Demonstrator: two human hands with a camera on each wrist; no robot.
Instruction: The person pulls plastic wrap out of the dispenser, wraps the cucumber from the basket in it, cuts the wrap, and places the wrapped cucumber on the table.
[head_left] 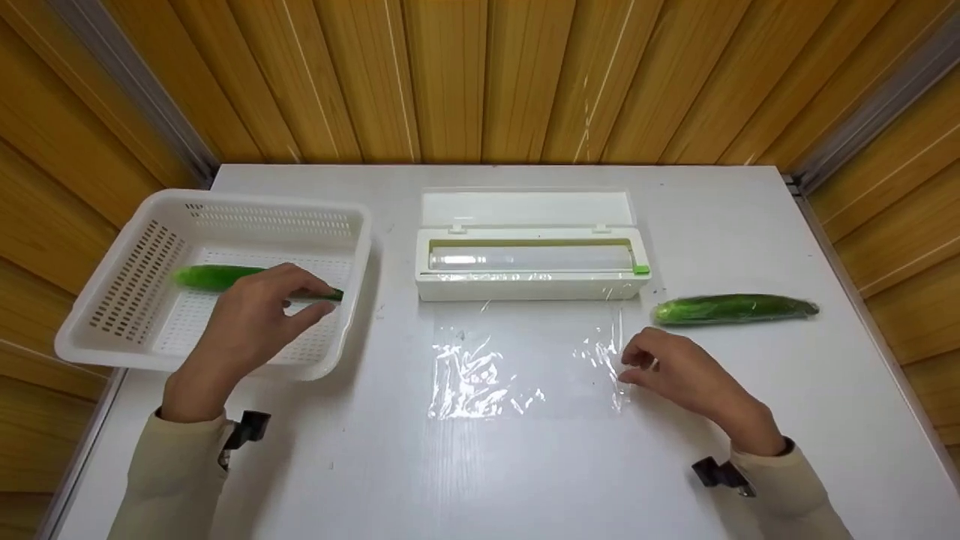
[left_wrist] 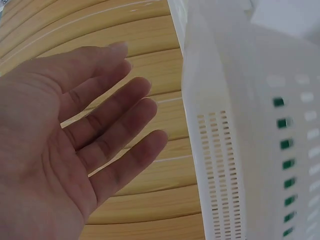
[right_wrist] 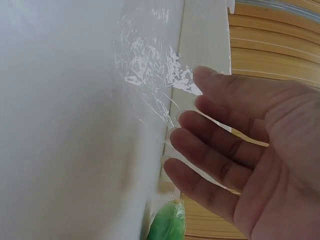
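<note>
In the head view my left hand (head_left: 259, 319) is over the white plastic basket (head_left: 349, 315), overlapping a cucumber (head_left: 214, 277) that lies in it. The left wrist view shows this hand (left_wrist: 107, 120) with fingers loosely extended and nothing in the palm. Clear plastic wrap (head_left: 517, 367) stretches flat over the table from a white wrap dispenser (head_left: 525, 289), whose lid is raised. My right hand (head_left: 686, 371) is at the wrap's right edge. Its fingers, slightly bent in the right wrist view, hold nothing. Behind it lies a second cucumber (head_left: 735, 308), covered in shiny film.
The white table (head_left: 487, 480) has wood-patterned panels (head_left: 525, 82) behind it and at both sides. A green slider (head_left: 640, 270) is at the right end of the dispenser. Dark wrist-camera mounts (head_left: 251, 429) stick out from both sleeves.
</note>
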